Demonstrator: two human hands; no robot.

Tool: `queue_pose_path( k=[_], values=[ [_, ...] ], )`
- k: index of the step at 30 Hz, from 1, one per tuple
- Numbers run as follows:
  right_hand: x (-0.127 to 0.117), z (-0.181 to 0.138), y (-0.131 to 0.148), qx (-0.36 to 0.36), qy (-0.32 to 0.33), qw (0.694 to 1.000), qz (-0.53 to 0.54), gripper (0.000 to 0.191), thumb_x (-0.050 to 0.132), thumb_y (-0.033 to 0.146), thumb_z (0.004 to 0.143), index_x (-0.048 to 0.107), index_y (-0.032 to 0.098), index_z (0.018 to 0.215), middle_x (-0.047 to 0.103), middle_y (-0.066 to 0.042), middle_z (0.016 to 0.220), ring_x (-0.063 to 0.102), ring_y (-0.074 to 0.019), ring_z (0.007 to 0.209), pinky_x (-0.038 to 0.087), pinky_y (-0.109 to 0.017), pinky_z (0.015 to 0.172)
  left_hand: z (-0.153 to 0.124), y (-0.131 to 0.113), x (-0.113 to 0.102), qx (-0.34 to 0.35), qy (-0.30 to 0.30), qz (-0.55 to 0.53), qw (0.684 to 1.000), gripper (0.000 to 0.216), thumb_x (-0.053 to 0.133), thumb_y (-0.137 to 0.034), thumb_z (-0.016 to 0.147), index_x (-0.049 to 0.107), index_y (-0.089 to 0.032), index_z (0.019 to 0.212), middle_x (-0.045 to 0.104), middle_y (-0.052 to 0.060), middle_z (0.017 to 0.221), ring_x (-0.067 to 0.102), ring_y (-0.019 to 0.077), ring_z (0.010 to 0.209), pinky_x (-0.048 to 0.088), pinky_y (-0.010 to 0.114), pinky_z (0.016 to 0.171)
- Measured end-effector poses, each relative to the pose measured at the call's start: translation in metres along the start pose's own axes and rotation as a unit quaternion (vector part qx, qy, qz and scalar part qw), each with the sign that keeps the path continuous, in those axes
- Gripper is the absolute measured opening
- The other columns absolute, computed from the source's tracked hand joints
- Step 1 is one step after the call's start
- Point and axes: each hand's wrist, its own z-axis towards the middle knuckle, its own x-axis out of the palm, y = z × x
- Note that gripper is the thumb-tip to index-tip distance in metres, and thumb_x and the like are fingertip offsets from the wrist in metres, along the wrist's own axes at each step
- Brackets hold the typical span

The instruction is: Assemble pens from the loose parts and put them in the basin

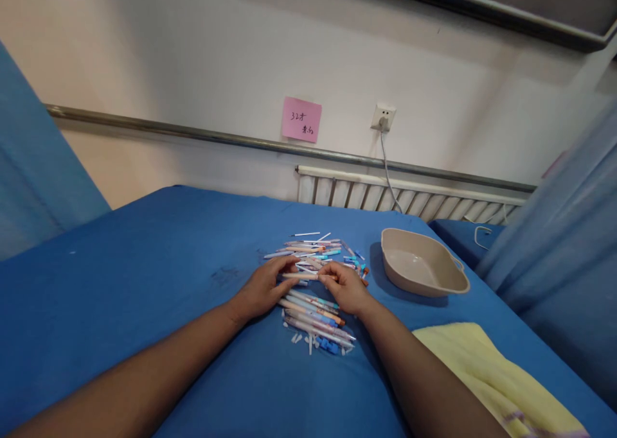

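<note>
The fingers of the right hand pinch a peach pen near its orange end. The fingers of the left hand curve around the pen's other end; whether they press on it cannot be told. The pen lies crosswise between the two hands, above the middle of the surface, which is covered in blue cloth. Just beyond the hands is a loose spread of pen parts, with thin white sticks among them. Nearer the wearer, a row of pens lies side by side, pale, peach and blue. Below that row are blue pieces and small white bits. To the right stands a tan basin, and nearer, a rumpled yellow towel. Behind the surface are a white radiator, a metal rail, a pink note and a wall socket with a cord plugged in. Blue curtains hang at both sides.
</note>
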Motion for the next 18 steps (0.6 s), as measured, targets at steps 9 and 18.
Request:
queue_pose_path(
  k=[9, 18],
  values=[
    [0.0012, 0.0003, -0.0002, 0.009, -0.018, 1.000, 0.020, 0.014, 0.053, 0.030, 0.080, 0.061, 0.018, 0.082, 0.047, 0.004, 0.061, 0.040, -0.0105, 0.054, 0.029, -0.020, 0.049, 0.0003, -0.0006, -0.0008, -0.022, -0.005, -0.021, 1.000, 0.044, 0.053, -0.038, 0.082, 0.051, -0.019, 0.122, 0.065, 0.005, 0.101, 0.060, 0.0198, 0.090, 0.047, 0.031, 0.080],
    [0.0002, 0.0008, -0.0009, 0.012, -0.024, 0.999, 0.028, 0.015, 0.053, 0.030, 0.080, 0.061, 0.017, 0.082, 0.049, 0.004, 0.062, 0.043, -0.0105, 0.055, 0.032, -0.021, 0.051, 0.0012, -0.0028, -0.0042, -0.041, -0.002, -0.010, 0.999, 0.040, 0.050, -0.039, 0.083, 0.054, -0.019, 0.118, 0.067, 0.003, 0.091, 0.062, 0.0187, 0.082, 0.047, 0.029, 0.076]
  ],
)
